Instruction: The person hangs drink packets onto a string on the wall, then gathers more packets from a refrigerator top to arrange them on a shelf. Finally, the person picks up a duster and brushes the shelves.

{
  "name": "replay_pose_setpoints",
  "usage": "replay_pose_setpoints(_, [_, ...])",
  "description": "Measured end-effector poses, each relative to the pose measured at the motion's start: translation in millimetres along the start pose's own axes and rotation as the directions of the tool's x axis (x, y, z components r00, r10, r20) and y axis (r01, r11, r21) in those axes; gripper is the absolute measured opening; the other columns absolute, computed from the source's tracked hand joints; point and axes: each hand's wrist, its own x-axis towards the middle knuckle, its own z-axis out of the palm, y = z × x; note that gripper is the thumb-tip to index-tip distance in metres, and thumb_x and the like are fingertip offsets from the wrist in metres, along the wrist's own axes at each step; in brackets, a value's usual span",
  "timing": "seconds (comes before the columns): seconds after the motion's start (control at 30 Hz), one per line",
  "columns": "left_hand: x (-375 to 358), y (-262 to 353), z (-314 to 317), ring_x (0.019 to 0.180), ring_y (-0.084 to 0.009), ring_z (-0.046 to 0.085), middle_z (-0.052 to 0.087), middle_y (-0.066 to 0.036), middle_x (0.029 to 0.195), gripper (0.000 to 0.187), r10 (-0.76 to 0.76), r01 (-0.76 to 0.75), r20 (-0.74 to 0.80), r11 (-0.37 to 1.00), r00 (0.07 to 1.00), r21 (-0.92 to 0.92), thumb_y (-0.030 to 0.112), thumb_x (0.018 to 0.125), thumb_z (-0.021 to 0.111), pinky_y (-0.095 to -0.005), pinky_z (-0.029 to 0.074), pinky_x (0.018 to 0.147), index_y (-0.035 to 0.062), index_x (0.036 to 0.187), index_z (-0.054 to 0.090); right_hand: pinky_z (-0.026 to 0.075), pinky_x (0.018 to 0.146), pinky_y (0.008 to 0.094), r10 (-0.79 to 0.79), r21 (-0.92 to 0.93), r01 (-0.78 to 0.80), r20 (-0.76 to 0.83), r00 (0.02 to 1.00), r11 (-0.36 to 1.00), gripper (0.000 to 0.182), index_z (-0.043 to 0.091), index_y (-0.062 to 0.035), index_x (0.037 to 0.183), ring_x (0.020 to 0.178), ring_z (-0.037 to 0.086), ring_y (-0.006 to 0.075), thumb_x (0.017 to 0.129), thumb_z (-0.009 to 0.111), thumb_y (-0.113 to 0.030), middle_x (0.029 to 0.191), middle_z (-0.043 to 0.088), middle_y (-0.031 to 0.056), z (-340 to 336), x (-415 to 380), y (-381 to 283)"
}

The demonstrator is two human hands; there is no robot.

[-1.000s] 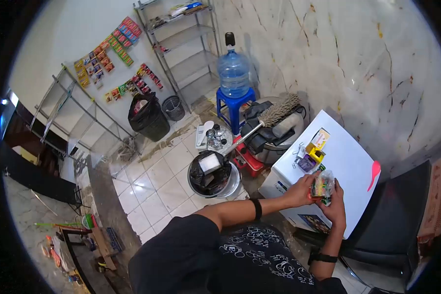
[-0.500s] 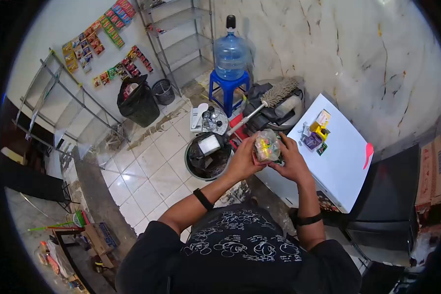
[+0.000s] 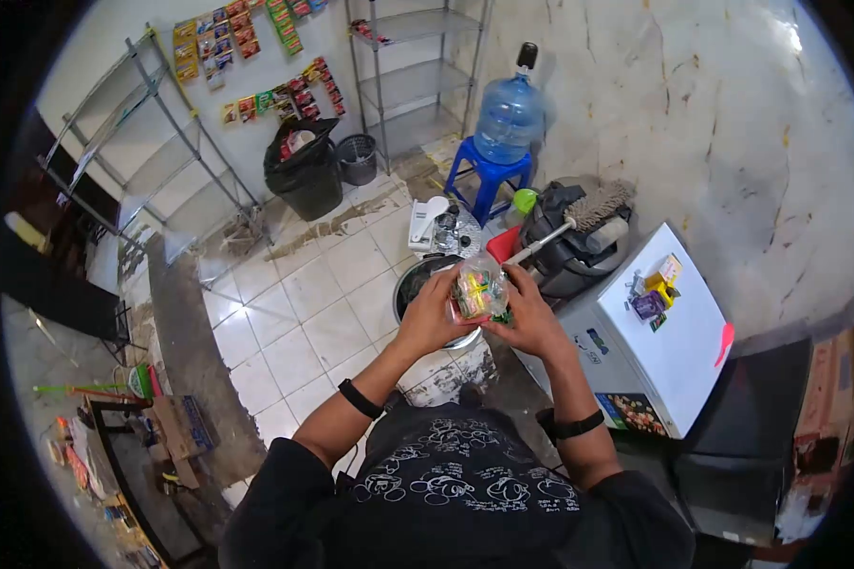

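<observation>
A clear plastic bag (image 3: 481, 287) with yellow, green and red contents is held between my two hands at chest height. My left hand (image 3: 434, 315) is closed around the bag's left side, and my right hand (image 3: 531, 318) grips it from the right. Something red shows along the lower edge, by my left fingers. What exactly the bag contains I cannot make out. Behind and below my hands is a round tub (image 3: 400, 292) with dark contents, mostly hidden by them.
A white refrigerator (image 3: 669, 327) at right carries small packets (image 3: 650, 305) and a pink spoon (image 3: 726, 343). A vacuum cleaner (image 3: 584, 248) stands behind it. A water jug (image 3: 510, 119) sits on a blue stool (image 3: 489, 177). A black-bagged bin (image 3: 304, 180) stands near metal shelves (image 3: 413, 85).
The view has turned left, so the room sits further right in it. My hands, still holding the bag, have moved left away from the refrigerator and now cover much of the tub.
</observation>
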Motion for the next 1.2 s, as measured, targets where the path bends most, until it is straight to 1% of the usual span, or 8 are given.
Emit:
replay_pose_setpoints(0.13, [-25, -19, -4, 0.113, -0.0321, 0.051, 0.050, -0.016, 0.123, 0.086, -0.147, 0.140, -0.073, 0.986, 0.986, -0.090, 0.029, 0.058, 0.083, -0.0371, 0.044, 0.093, 0.0034, 0.130, 0.043, 0.031, 0.105, 0.0457, -0.064, 0.041, 0.059, 0.125, 0.990, 0.997, 0.077, 0.035, -0.0038, 0.136, 0.128, 0.032, 0.0427, 0.076, 0.070, -0.038, 0.136, 0.033, 0.0271, 10, 19, -10])
replay_pose_setpoints(0.3, [-66, -45, -23, 0.112, -0.0310, 0.052, 0.051, -0.016, 0.121, 0.090, -0.304, 0.311, -0.250, 0.950, 0.919, -0.010, 0.026, 0.058, 0.083, -0.0360, 0.045, 0.092, 0.0023, 0.132, 0.039, 0.033, 0.104, 0.0433, -0.229, 0.172, 0.188, 0.262, 0.937, 0.967, 0.079, 0.036, -0.0042, 0.136, 0.127, 0.032, 0.0419, 0.072, 0.074, -0.031, 0.136, 0.033, 0.0253, 56, 57, -24])
replay_pose_setpoints(0.37, [-79, -53, -41, 0.112, -0.0259, 0.053, 0.049, -0.015, 0.123, 0.086, -0.374, 0.376, -0.322, 0.925, 0.870, -0.058, 0.018, 0.058, 0.086, -0.0372, 0.048, 0.091, -0.0005, 0.129, 0.040, 0.033, 0.104, 0.0437, -0.342, 0.229, 0.287, 0.260, 0.903, 0.930, 0.079, 0.037, -0.0046, 0.135, 0.128, 0.032, 0.0409, 0.071, 0.075, -0.033, 0.136, 0.034, 0.0241, 76, 80, -38])
replay_pose_setpoints(0.47, [-95, -82, -72, 0.114, -0.0269, 0.051, 0.047, -0.014, 0.126, 0.087, -0.437, 0.438, -0.423, 0.893, 0.794, -0.103, 0.018, 0.057, 0.086, -0.0384, 0.047, 0.092, 0.0001, 0.129, 0.040, 0.034, 0.104, 0.0439, -0.460, 0.245, 0.401, 0.281, 0.842, 0.883, 0.081, 0.038, -0.0046, 0.135, 0.130, 0.031, 0.0393, 0.071, 0.074, -0.037, 0.137, 0.036, 0.0216, 107, 122, -67])
replay_pose_setpoints(0.5, [-96, -82, -89, 0.102, -0.0309, 0.056, 0.052, -0.017, 0.116, 0.089, -0.396, 0.433, -0.490, 0.901, 0.777, -0.042, 0.024, 0.057, 0.084, -0.0360, 0.048, 0.086, 0.0006, 0.130, 0.040, 0.034, 0.103, 0.0438, -0.496, 0.244, 0.438, 0.288, 0.819, 0.865, 0.081, 0.038, -0.0047, 0.135, 0.130, 0.031, 0.0389, 0.071, 0.074, -0.038, 0.137, 0.036, 0.0209, 116, 140, -80])
replay_pose_setpoints(0.8, [-108, -167, -277, 0.104, -0.0317, 0.056, 0.052, -0.017, 0.118, 0.094, -0.327, 0.420, -0.648, 0.907, 0.688, -0.012, 0.024, 0.057, 0.085, -0.0366, 0.048, 0.086, -0.0001, 0.134, 0.036, 0.037, 0.102, 0.0413, -0.677, 0.313, 0.602, 0.290, 0.676, 0.735, 0.083, 0.039, -0.0044, 0.134, 0.129, 0.034, 0.0363, 0.068, 0.077, -0.038, 0.136, 0.038, 0.0196, 208, 309, -217])
replay_pose_setpoints(1.07, [-108, -225, -443, 0.109, -0.0327, 0.054, 0.050, -0.018, 0.122, 0.097, -0.333, 0.495, -0.661, 0.866, 0.672, 0.068, 0.025, 0.055, 0.085, -0.0362, 0.047, 0.089, 0.0006, 0.135, 0.036, 0.038, 0.101, 0.0403, -0.708, 0.374, 0.609, 0.247, 0.661, 0.699, 0.083, 0.039, -0.0052, 0.134, 0.124, 0.039, 0.0359, 0.066, 0.079, -0.032, 0.136, 0.038, 0.0182, 274, 433, -331])
replay_pose_setpoints(1.2, [-95, -266, -507, 0.107, -0.0327, 0.055, 0.051, -0.019, 0.122, 0.096, -0.284, 0.409, -0.693, 0.912, 0.663, 0.018, 0.028, 0.055, 0.085, -0.0361, 0.047, 0.089, 0.0002, 0.134, 0.037, 0.038, 0.101, 0.0402, -0.740, 0.376, 0.642, 0.248, 0.625, 0.668, 0.079, 0.041, -0.0079, 0.133, 0.124, 0.040, 0.0351, 0.068, 0.077, -0.031, 0.135, 0.040, 0.0164, 305, 499, -367])
